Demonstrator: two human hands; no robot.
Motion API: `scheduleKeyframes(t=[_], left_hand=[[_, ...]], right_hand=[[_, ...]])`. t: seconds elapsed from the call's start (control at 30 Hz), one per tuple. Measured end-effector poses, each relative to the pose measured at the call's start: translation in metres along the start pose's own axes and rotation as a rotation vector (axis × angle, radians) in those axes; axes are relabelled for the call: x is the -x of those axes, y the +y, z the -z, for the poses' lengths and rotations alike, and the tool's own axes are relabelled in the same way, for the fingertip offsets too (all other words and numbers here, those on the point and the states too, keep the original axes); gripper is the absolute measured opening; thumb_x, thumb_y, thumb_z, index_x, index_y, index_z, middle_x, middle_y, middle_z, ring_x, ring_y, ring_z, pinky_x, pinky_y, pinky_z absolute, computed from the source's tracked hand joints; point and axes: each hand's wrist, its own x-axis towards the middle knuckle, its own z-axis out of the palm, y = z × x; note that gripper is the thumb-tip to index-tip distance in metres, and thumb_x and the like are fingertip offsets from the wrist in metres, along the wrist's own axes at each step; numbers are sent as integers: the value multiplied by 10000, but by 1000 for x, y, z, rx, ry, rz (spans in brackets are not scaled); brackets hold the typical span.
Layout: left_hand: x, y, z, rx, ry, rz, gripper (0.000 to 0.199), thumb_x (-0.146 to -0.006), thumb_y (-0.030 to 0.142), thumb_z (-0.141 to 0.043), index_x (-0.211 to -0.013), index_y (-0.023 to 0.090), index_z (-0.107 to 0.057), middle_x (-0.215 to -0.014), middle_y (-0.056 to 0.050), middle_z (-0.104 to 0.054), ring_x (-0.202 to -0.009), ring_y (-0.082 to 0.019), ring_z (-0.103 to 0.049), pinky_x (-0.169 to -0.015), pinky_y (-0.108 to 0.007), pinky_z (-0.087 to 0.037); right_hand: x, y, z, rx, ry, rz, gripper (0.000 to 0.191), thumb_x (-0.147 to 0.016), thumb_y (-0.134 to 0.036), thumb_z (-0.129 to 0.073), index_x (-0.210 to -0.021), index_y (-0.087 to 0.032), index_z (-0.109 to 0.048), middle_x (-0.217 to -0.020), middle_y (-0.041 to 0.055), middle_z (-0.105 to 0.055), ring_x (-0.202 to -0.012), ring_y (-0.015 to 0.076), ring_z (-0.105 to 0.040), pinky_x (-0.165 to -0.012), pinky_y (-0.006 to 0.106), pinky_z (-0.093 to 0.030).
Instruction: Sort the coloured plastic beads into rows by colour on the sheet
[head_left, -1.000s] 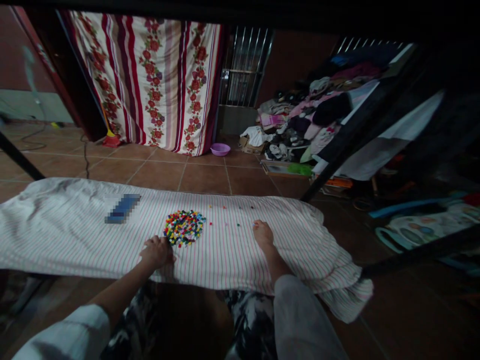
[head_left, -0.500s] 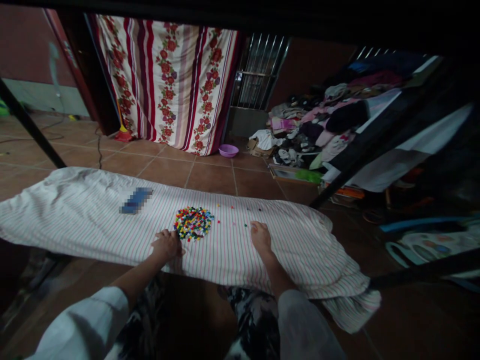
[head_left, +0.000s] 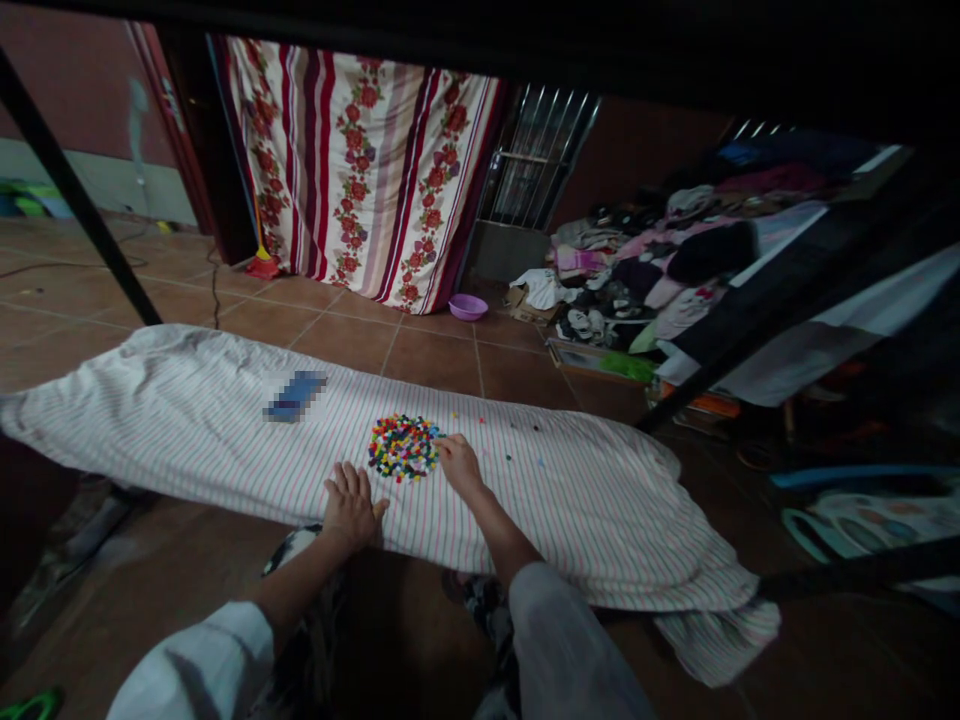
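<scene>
A round pile of small multicoloured pieces (head_left: 403, 447), too small to tell their kind, lies on a striped cloth (head_left: 600, 500). My left hand (head_left: 352, 505) rests flat on the cloth at the near left of the pile, fingers spread, holding nothing visible. At the pile's right edge is my right hand (head_left: 459, 465), its thumb and fingertips pinched together; whatever is between them cannot be made out. Several single pieces are scattered to the right, among them a light blue piece (head_left: 541, 462), a dark piece (head_left: 535, 428) and a yellow piece (head_left: 454, 414).
A blurred blue rectangle (head_left: 296, 396) lies on the cloth to the left. Dark poles (head_left: 82, 190) frame both sides. Beyond, on the tiled floor, are a purple basin (head_left: 468, 307), a red dustpan (head_left: 262, 265) and a heap of clothes (head_left: 637, 260). A floral curtain (head_left: 360, 180) hangs behind.
My right hand has moved left from the scattered pieces to the pile's edge. A light blue piece now shows where it was. My left hand has flattened with fingers spread. The view has shifted slightly.
</scene>
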Motion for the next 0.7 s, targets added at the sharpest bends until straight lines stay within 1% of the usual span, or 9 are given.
scheduleKeyframes(t=[0.13, 0.27, 0.37, 0.5, 0.7], left_hand=[[2, -2, -18, 117, -6, 25, 745, -888, 565, -309, -1401, 27, -352, -1458, -297, -303, -1378, -440, -219, -1075, -574, -216], [1, -3, -27, 220, 17, 29, 757, -879, 571, -307, -1409, 31, -336, -1478, -289, -263, -1398, -420, -175, -1096, -588, -166], [1, -3, -28, 250, 35, 24, 749, -880, 563, -294, -1412, 37, -332, -1481, -282, -262, -1401, -415, -172, -1095, -604, -149], [2, -4, -24, 277, 16, 19, 757, -870, 558, -326, -1414, 31, -327, -1485, -280, -254, -1403, -415, -164, -1101, -602, -143], [3, -4, -18, 268, 8, 17, 734, -874, 534, -339, -1410, 32, -334, -1480, -285, -263, -1398, -417, -175, -1100, -598, -172]], right_hand=[[-7, -23, -14, 37, -96, 18, 321, -874, -149, -457, -1031, -251, -718, -1027, 47, -618, -959, 141, -564, -873, 238, -433], [-14, -41, -25, 111, -166, 22, 341, -871, -137, -458, -1066, -252, -713, -1058, 62, -607, -1009, 159, -539, -917, 251, -401], [-22, -50, -31, 165, -190, 7, 348, -881, -144, -445, -1084, -252, -706, -1060, 74, -604, -1032, 168, -528, -936, 257, -382], [-31, -57, -35, 228, -197, -33, 342, -886, -164, -443, -1101, -243, -697, -1075, 83, -598, -1055, 176, -519, -932, 256, -374], [-41, -65, -33, 267, -222, -62, 310, -914, -209, -432, -1038, -225, -716, -1043, 85, -617, -1022, 175, -528, -905, 255, -376]])
